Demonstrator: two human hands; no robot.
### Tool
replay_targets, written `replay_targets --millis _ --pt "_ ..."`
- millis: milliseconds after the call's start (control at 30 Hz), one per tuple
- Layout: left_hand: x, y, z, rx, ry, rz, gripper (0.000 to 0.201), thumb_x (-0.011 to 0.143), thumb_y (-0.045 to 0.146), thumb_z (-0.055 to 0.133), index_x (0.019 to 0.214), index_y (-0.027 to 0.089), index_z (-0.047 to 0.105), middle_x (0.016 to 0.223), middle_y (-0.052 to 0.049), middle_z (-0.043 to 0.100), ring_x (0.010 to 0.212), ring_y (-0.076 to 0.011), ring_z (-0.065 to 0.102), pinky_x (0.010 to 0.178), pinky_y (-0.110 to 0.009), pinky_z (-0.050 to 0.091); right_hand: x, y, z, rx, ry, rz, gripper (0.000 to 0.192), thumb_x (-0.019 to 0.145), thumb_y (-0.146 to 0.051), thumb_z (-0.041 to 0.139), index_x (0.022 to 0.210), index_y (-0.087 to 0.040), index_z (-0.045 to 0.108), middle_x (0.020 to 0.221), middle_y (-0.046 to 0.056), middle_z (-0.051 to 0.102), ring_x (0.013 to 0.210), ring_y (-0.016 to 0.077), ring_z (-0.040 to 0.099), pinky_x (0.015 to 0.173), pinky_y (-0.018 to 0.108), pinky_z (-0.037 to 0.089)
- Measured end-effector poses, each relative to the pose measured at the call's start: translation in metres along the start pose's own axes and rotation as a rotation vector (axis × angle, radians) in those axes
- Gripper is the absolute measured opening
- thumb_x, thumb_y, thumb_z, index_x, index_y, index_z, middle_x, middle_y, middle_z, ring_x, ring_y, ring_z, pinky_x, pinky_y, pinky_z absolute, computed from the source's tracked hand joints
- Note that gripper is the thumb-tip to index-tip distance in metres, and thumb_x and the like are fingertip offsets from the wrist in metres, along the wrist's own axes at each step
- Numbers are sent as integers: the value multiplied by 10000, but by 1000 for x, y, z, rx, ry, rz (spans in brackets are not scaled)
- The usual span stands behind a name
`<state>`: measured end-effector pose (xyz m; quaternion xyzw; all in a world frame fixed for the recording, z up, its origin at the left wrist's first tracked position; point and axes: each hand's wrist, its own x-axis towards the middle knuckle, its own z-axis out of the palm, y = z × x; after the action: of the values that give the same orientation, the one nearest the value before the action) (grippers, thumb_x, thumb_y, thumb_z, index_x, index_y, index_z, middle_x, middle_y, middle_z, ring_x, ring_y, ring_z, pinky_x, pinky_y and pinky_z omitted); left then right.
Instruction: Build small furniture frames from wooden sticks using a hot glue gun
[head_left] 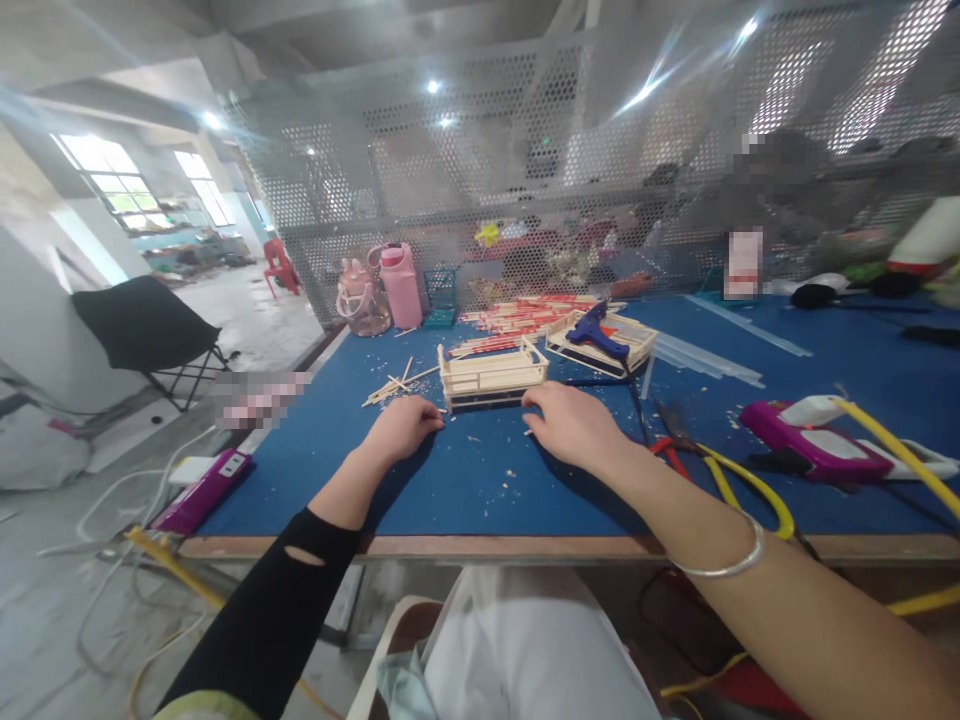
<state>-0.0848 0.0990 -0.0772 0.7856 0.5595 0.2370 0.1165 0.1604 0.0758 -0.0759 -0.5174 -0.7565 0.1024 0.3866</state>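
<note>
My left hand rests curled, fingers tucked together, on the blue table just before the near left corner of the stick tray. My right hand lies at its near right corner, fingers bent and close together, pinching nothing I can see. Bare cloth stretches toward the table's near edge; scissors lie right.

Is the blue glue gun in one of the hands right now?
No, the blue glue gun lies on a wooden stick tray, while both hands rest on the blue table.
</note>
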Motion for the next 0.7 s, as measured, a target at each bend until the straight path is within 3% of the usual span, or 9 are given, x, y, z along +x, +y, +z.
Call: replay_targets --millis 267,367,433,567,667,700 --pt "5 -3 -3 142 89 -56 246 769 194 521 908 201 725 901 -99 692 879 -259 606 814 -341 433 37 -26 -20 171 230 23 176 755 -248 535 592 -212 590 575 6 571 541 143 474 602 300 362" --pt "19 -4 -3 141 25 -32 155 710 209 607 792 228 736 829 -70 700 852 -252 610 804 -322 432 29 -22 -24 227 289 43 175 768 -284 524 630 -206 597 570 -2 573 525 136 477 575 284 365" --pt "24 -6 -6 131 -12 -26 90 685 206 627 671 228 713 751 -59 690 791 -245 608 762 -317 431 17 -15 -30 204 273 62 169 763 -303 529 646 -208 603 545 -12 568 492 130 463 543 275 358" --pt "10 -5 -14 110 -8 -57 162 673 194 615 512 208 606 611 -55 624 659 -221 569 667 -311 414 -10 6 -45 104 165 85 159 730 -317 562 618 -223 627 480 -26 562 424 120 438 465 258 324" --pt "-10 14 -11 -52 4 -74 146 736 285 581 615 204 598 596 -17 592 594 -168 527 610 -281 418 -20 9 -39 193 59 133 154 694 -324 593 580 -229 634 459 -27 572 404 120 455 418 244 319" --pt "-15 24 -6 -258 -4 -99 166 751 341 582 671 197 601 607 -4 588 578 -148 518 594 -268 425 -20 5 -32 296 10 157 135 682 -324 604 595 -228 644 472 -24 589 410 124 475 414 241 337"
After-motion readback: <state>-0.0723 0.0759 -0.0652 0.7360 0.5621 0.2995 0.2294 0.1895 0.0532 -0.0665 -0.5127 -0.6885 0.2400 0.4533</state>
